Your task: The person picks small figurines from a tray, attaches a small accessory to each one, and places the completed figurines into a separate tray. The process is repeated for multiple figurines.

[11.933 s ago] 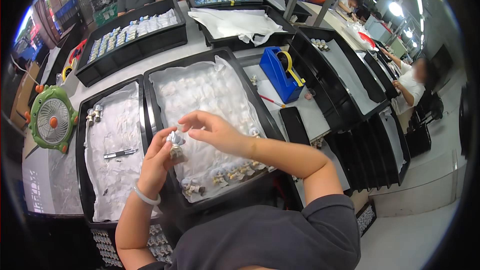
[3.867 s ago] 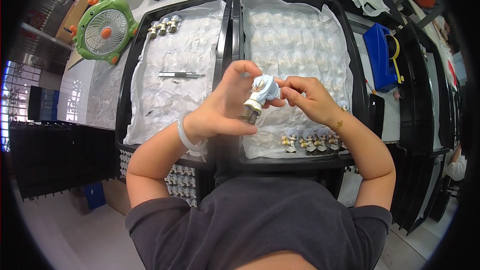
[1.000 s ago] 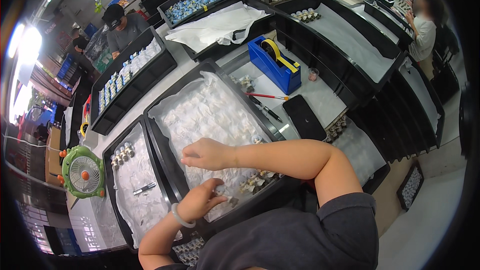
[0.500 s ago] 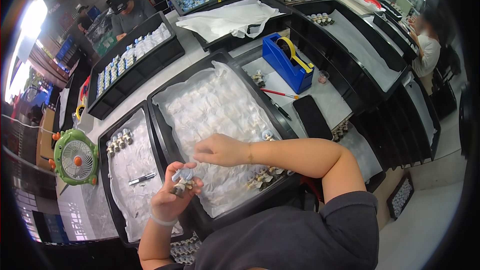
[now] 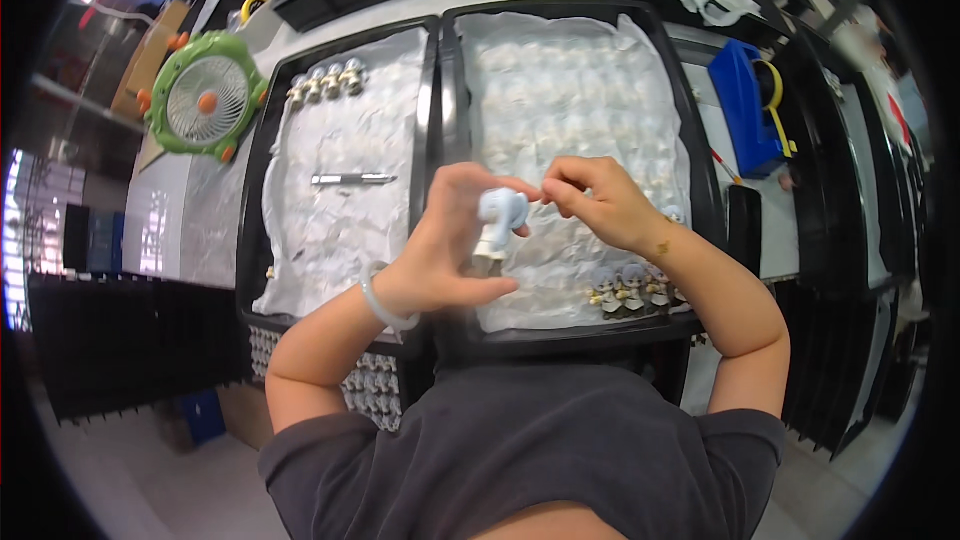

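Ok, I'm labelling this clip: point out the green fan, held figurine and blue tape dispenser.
Green fan [image 5: 207, 103], head view: orange hub.
Held figurine [image 5: 506, 212], head view: pale-blue hair.
Blue tape dispenser [image 5: 738, 108], head view: main body.

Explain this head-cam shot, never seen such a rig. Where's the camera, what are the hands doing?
There's no robot: these are a person's bare hands, seen from above by the left of two fisheye cameras worn on the head. That lens bends straight edges near the rim.

The left hand holds a figurine with light-blue hair. The right hand has its fingers bunched close beside the figurine's head; whether they pinch anything is too small to tell.

Below are two black trays with white lining: the left tray holds four figurines and a pen-shaped tool; the right tray has more figurines along its near edge. A green fan stands at left, a blue tape dispenser at right.
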Available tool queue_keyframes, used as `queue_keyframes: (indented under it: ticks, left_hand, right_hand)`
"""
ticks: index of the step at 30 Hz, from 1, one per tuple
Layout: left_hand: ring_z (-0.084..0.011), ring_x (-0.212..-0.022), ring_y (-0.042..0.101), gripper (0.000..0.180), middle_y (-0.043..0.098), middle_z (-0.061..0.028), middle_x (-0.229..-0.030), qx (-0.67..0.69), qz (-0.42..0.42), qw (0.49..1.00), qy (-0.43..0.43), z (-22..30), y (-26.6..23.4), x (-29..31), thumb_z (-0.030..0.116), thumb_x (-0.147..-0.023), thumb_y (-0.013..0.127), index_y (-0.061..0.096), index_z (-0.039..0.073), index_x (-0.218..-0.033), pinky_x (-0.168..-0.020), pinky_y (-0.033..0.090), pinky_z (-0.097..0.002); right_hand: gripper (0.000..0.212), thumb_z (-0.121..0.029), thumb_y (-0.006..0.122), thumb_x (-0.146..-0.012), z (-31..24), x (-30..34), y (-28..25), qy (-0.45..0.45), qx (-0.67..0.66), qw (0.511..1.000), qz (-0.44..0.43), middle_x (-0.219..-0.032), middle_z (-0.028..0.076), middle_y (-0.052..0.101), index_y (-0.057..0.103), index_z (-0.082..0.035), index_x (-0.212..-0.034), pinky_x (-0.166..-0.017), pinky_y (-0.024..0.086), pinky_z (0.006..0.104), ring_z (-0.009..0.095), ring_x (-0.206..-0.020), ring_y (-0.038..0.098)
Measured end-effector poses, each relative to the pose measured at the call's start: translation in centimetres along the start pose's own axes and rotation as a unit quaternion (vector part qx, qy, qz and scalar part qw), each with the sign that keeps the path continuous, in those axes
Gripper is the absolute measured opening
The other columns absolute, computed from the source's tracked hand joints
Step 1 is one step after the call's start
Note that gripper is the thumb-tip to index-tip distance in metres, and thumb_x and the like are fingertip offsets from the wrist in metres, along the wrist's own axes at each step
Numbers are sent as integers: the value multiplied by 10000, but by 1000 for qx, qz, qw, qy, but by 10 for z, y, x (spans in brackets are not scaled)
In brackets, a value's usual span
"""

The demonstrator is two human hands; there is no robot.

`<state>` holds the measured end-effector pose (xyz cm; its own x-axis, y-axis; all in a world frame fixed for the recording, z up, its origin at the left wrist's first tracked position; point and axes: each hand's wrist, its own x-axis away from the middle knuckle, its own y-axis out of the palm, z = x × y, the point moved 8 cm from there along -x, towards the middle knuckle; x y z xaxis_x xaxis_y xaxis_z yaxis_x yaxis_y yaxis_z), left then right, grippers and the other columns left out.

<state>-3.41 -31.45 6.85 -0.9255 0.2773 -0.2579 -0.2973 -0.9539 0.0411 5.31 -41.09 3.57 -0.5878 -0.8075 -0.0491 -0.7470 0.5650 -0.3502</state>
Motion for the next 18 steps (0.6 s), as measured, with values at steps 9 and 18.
queue_keyframes:
  ticks: [9,18]
  left_hand:
    - [-249,-851,434,646,438,-84,-895,-434,100,894,53,15,-8,1,201,-504,784,508,127,-1083,-754,353,-346]
    - [-219,-781,405,716,391,-50,-821,-483,77,869,73,18,-3,2,412,-473,792,514,102,-1056,-700,294,-320]
  right_hand:
    - [211,-185,592,-761,-11,7,29,-38,-83,984,-155,-710,42,587,585,-6,-873,-605,427,257,119,-646,535]
    - [209,-216,598,-760,-18,17,51,-18,-35,973,-228,-665,64,565,537,-18,-736,-588,420,289,153,-615,524]
